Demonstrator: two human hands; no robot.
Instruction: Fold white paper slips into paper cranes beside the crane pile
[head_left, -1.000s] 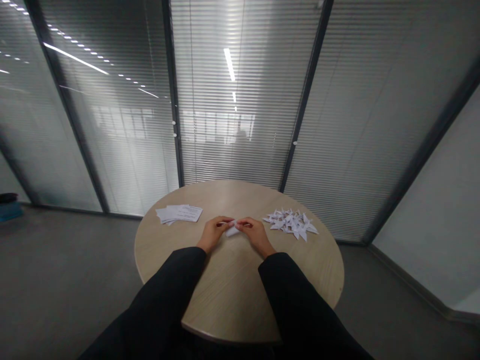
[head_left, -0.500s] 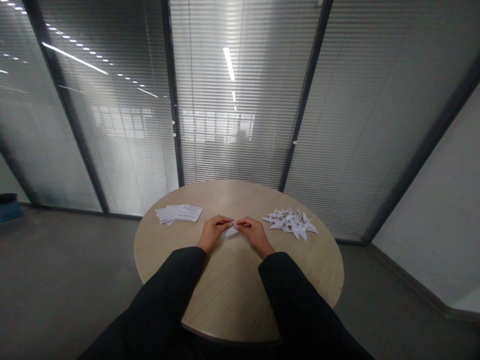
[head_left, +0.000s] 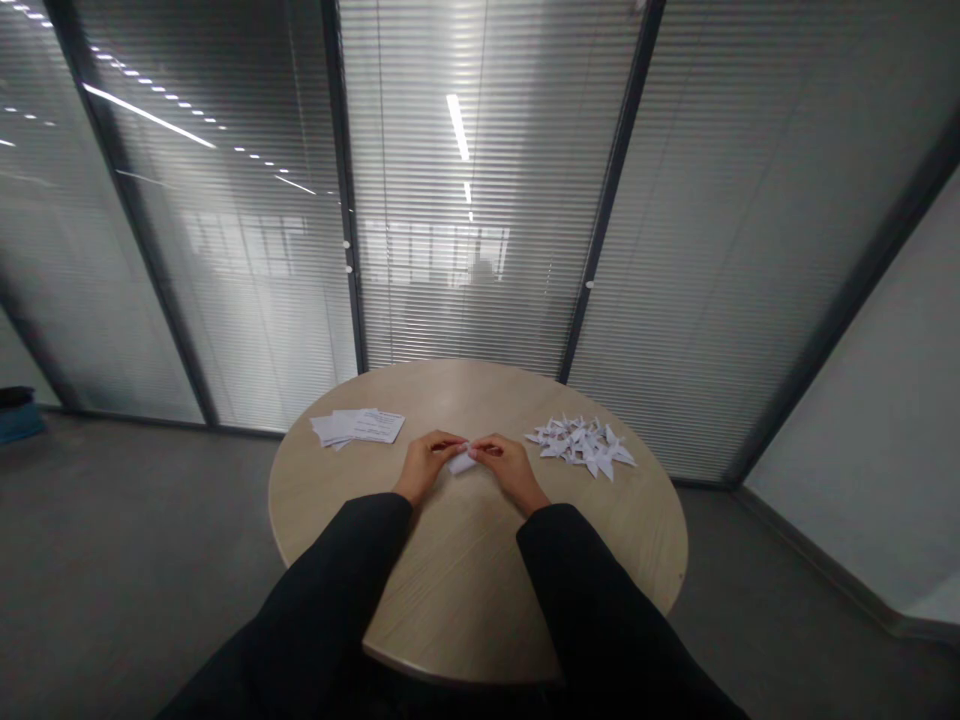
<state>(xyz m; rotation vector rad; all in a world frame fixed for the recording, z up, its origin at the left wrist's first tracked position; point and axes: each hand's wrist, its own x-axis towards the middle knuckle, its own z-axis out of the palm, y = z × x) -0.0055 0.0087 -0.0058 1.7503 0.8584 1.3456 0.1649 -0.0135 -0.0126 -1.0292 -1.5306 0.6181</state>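
Note:
A small piece of white folded paper (head_left: 460, 464) lies between my hands near the middle of the round table. My left hand (head_left: 426, 464) pinches its left side with thumb and fingertips. On the other side, my right hand (head_left: 505, 466) pinches the upper right of the same paper. The fingertips of both hands almost meet and hide part of the folds. To the right sits a pile of white folded paper cranes (head_left: 581, 445). Several loose sheets of printed white paper (head_left: 367, 426) lie overlapping to the left.
The round wooden table (head_left: 450, 610) stands in front of a glass partition with blinds (head_left: 480, 310). A white wall (head_left: 885, 430) rises at the right. On the grey floor at far left is a blue container (head_left: 21, 420).

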